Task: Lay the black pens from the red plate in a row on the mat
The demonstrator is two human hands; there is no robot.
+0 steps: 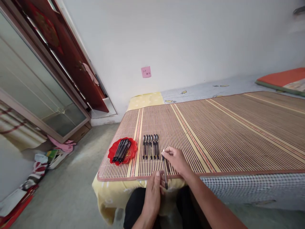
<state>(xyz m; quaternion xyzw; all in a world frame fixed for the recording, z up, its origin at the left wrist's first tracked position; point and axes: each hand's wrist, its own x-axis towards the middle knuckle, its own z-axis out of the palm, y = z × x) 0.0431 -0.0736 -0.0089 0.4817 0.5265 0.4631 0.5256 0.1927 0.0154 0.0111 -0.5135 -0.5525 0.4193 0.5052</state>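
My right hand (175,160) pinches the top end of a black pen (165,175) between thumb and fingertips. The pen tilts down over the front edge of the bed mat (190,140), its lower end towards me. Beside it, my left hand (152,192) is open at the mat's edge, thumb up, with fingertips close behind the pen; whether they touch it I cannot tell. Several similar pens (150,147) lie side by side in a row on the mat, caps facing away. To their left, a red scalloped plate (133,147) holds a heap of several more black pens (122,150).
Yellow and checked sheets (145,101) show around the mat. An orange folded item (283,78) lies at the far right. A pink note (146,72) is on the wall. Left are the grey floor (83,178), a glass-panelled cabinet (43,79) and a dark red door (71,66).
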